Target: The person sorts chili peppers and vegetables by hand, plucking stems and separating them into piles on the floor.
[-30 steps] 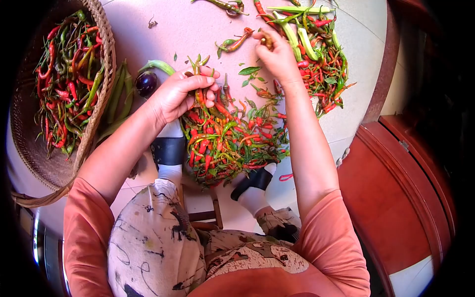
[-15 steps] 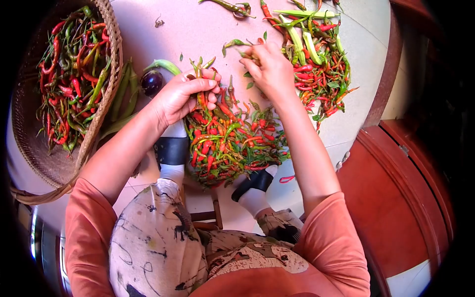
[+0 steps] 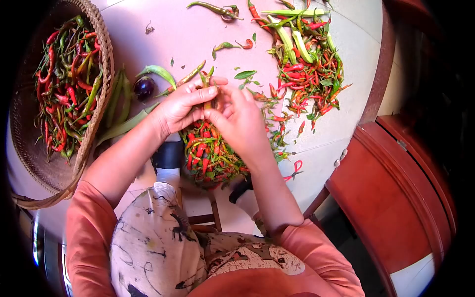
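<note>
My left hand (image 3: 185, 103) is closed round a few chili peppers (image 3: 208, 81), whose tips stick up above the thumb. Touching the same bunch from the right is my right hand (image 3: 237, 116), its thumb and fingers bent round the lower part; its fingertips are partly hidden. Below both hands lies a pile of red and green chilies (image 3: 205, 153) with leaves, partly covered by my right forearm. A second pile of chilies (image 3: 316, 74), with pale green okra (image 3: 285, 37) on it, is at the upper right.
A woven basket (image 3: 106, 49) of chilies stands at the left. Beside it are a purple eggplant (image 3: 144, 87) and long green pods (image 3: 118, 99). Loose chilies (image 3: 213, 7) lie farther off. My feet are beneath the near pile, and a red wooden cabinet (image 3: 381, 198) is at the right.
My right hand has come left and down from the far loose chilies to the bunch in my left hand. A small red chili now lies by the green one there.
</note>
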The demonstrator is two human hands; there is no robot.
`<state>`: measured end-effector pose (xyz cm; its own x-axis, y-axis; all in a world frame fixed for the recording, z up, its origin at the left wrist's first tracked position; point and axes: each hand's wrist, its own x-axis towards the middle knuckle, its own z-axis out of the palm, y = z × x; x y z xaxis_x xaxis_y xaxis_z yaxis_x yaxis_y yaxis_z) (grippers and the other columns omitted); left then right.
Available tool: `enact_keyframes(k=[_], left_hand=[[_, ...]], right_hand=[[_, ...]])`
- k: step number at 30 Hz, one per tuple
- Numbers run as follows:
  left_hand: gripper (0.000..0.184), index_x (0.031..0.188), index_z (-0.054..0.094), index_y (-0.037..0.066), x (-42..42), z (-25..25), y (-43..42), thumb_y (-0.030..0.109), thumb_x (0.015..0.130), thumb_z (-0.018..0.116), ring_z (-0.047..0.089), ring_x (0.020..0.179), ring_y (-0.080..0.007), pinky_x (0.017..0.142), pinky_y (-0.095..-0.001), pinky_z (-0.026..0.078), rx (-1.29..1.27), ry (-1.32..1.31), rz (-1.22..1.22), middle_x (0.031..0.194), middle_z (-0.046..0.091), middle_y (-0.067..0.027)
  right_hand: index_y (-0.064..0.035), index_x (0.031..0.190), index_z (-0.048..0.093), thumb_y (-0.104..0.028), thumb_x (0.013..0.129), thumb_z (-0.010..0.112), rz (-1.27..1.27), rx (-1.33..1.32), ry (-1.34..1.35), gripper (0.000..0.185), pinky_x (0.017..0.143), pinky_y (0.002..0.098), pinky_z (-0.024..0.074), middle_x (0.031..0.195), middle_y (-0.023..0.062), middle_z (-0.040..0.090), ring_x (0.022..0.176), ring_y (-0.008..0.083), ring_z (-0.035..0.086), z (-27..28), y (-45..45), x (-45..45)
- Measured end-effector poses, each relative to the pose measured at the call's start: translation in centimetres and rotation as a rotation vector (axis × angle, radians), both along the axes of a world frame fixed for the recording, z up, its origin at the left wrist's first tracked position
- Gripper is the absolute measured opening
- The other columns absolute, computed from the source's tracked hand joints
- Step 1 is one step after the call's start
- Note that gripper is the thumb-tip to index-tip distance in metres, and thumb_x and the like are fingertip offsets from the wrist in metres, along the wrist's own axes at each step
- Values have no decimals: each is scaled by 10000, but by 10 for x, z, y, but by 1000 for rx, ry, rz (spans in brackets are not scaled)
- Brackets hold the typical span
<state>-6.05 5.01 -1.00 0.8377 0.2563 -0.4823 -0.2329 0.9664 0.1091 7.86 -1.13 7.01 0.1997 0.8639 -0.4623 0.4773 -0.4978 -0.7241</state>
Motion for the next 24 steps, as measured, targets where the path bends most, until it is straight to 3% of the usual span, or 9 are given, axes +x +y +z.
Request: enact_keyframes(k=[3,5,9,11,16,17,19,21,24], left_hand=[[359,1166,523,30,1,0,-3,175,858,639,614,924,-219,816,-344,522,-49,-19,60,1027,605,-114],[290,1103,549,19,1,5,-1,151,859,632,631,857,-219,752,-346,540,-60,36,73,955,618,-105],[171,963,556,4,-4,27,13,115,849,620,617,670,-170,603,-324,539,66,97,45,824,610,-82],[166,935,559,19,-16,75,28,115,828,643,596,648,-143,568,-288,513,280,274,2,791,585,-58],[245,1014,592,-3,-104,171,61,29,775,633,578,796,-112,703,-232,476,1367,1157,94,927,612,-86],[321,1083,580,0,-125,174,58,36,776,662,586,889,-131,757,-257,484,1325,1410,135,1017,613,-101],[478,1203,541,45,-142,174,69,66,756,708,554,1060,-209,856,-318,472,1711,1718,-57,1202,549,-130],[624,1306,480,112,-147,170,69,99,737,736,432,1230,-285,958,-366,418,2040,2187,-546,1338,442,-138],[664,1339,442,104,-109,170,59,135,740,729,389,1264,-314,1031,-400,343,2073,1765,-286,1380,382,-167]], right_hand=[[17,1215,481,-150,762,686,23,8,-5,525,662,340,488,973,177,538,729,239,592,18,-1,-12],[29,1220,507,-103,770,698,28,6,71,506,637,248,486,1002,120,549,751,127,569,29,0,-11],[1,1085,613,-110,802,668,-164,0,10,310,592,229,473,929,100,569,667,106,563,19,29,36],[-18,1029,641,-126,814,655,-28,118,-255,241,594,249,474,911,86,580,670,115,568,-13,58,61],[-131,1019,644,-210,742,681,181,454,-442,291,717,400,507,990,144,584,807,285,623,-82,139,65],[-131,1019,644,-210,742,681,175,463,-431,291,717,400,507,990,144,584,807,285,623,-88,145,62],[-133,1065,608,-224,729,694,290,266,-760,359,720,421,517,1030,173,561,828,320,625,-99,152,55],[-145,1094,594,-242,728,695,288,110,-718,392,785,430,497,1071,162,568,894,342,606,-109,153,56],[-71,956,603,-244,718,699,277,224,-605,310,760,434,490,987,163,590,904,340,596,-118,141,62]])
